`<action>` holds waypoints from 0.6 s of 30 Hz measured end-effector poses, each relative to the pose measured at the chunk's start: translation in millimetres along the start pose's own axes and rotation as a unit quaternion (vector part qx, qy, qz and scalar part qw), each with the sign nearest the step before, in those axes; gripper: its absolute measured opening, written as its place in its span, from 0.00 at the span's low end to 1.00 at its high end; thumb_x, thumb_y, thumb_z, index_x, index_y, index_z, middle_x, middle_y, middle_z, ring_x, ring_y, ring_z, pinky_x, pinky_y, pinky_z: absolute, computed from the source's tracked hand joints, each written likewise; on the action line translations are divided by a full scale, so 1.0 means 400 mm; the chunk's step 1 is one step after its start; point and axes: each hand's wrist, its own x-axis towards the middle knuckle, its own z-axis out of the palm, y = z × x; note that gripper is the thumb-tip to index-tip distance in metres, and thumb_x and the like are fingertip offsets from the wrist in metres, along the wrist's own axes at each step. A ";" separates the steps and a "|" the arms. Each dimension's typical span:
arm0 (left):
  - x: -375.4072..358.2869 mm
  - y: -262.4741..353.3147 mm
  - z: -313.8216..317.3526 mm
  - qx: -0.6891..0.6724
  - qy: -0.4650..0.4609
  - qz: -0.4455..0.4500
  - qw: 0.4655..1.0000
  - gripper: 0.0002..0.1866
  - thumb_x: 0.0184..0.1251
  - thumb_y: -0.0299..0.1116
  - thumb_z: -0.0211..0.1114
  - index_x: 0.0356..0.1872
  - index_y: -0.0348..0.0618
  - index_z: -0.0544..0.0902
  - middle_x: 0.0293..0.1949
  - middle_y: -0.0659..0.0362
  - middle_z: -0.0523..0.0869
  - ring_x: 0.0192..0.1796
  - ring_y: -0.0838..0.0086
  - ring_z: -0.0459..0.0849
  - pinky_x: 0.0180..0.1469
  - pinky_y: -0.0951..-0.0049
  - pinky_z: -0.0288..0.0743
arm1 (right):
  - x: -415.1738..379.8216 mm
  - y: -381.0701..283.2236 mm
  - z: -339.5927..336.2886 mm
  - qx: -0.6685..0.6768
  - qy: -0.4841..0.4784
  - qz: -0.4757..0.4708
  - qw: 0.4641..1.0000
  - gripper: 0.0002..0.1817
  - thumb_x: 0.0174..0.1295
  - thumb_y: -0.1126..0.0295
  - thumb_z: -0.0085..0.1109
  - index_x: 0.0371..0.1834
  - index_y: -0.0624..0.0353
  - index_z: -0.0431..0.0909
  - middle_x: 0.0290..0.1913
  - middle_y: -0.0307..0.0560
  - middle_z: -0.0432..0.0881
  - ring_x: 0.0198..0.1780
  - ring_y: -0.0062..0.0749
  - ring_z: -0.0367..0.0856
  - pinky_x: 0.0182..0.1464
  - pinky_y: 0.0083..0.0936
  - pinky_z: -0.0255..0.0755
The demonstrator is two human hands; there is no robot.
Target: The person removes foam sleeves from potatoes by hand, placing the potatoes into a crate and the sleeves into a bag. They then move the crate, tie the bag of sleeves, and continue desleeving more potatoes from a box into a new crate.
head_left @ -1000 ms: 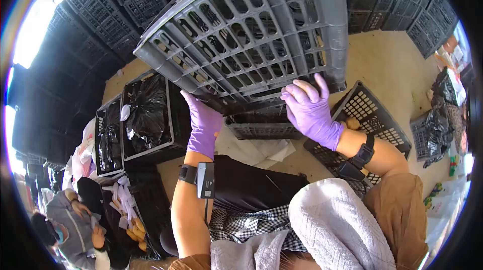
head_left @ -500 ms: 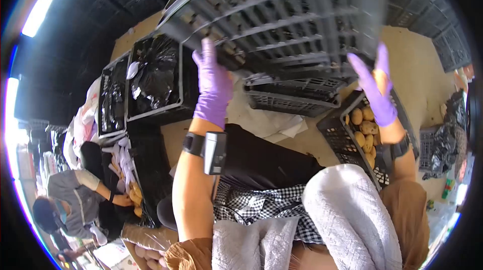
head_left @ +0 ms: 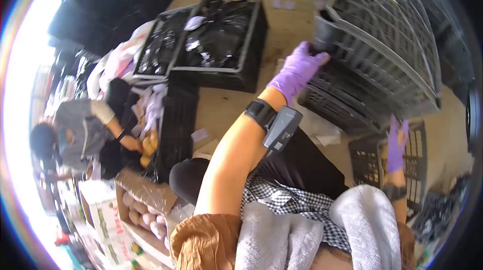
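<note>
A black plastic crate (head_left: 370, 86) with slatted sides is tilted in front of me at the upper right. My left hand (head_left: 299, 68), in a purple glove, grips its left end, the fingertips partly hidden there. At the crate's lower right edge is my right hand (head_left: 396, 144), also purple-gloved, its fingertips against that edge. Below the right hand stands another black crate (head_left: 365, 162); little of what lies in it shows. Under the tilted crate, a further black crate (head_left: 329, 104) is partly covered.
Two black crates lined with shiny black plastic (head_left: 216, 33) stand at upper left. A co-worker (head_left: 83, 129) reaches toward yellowish produce (head_left: 149, 146) at left. A cardboard box (head_left: 128, 214) holds round pinkish produce. White paper (head_left: 317, 124) lies on the floor, and black plastic bags (head_left: 445, 199) lie at lower right.
The crate has swung to the right and turned with both hands on it. My view has turned too; the potatoes in the right-hand crate are now mostly hidden.
</note>
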 end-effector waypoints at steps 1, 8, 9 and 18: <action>-0.015 0.010 -0.035 0.030 0.000 0.000 1.000 0.30 0.62 0.44 0.70 0.62 0.42 0.73 0.54 0.54 0.81 0.56 0.67 0.78 0.57 0.71 0.71 | -0.023 0.044 0.012 -0.021 0.065 -0.040 0.997 0.22 0.71 0.61 0.52 0.64 0.58 0.69 0.55 0.51 0.76 0.51 0.33 0.76 0.53 0.31 0.73; -0.112 -0.336 -0.419 -0.040 0.362 -0.199 0.910 0.23 0.66 0.49 0.60 0.50 0.40 0.80 0.40 0.54 0.85 0.38 0.72 0.83 0.42 0.67 0.76 | -0.191 -0.048 0.273 -0.101 -0.295 -0.177 0.933 0.18 0.67 0.74 0.55 0.60 0.62 0.73 0.50 0.46 0.79 0.49 0.31 0.78 0.54 0.28 0.72; -0.114 -0.398 -0.438 -0.019 0.387 -0.229 0.893 0.26 0.68 0.53 0.58 0.52 0.39 0.78 0.38 0.54 0.84 0.38 0.72 0.82 0.41 0.66 0.76 | -0.184 -0.063 0.391 -0.045 -0.328 -0.142 0.933 0.17 0.67 0.74 0.55 0.59 0.62 0.73 0.49 0.46 0.80 0.50 0.31 0.78 0.55 0.28 0.71; 0.186 -0.623 -0.490 -0.234 0.467 -0.336 0.784 0.26 0.60 0.47 0.66 0.52 0.38 0.76 0.45 0.49 0.84 0.47 0.59 0.84 0.48 0.62 0.76 | -0.019 -0.243 1.370 0.080 -0.312 0.072 0.944 0.22 0.52 0.56 0.71 0.30 0.67 0.76 0.27 0.40 0.73 0.22 0.24 0.69 0.25 0.26 0.71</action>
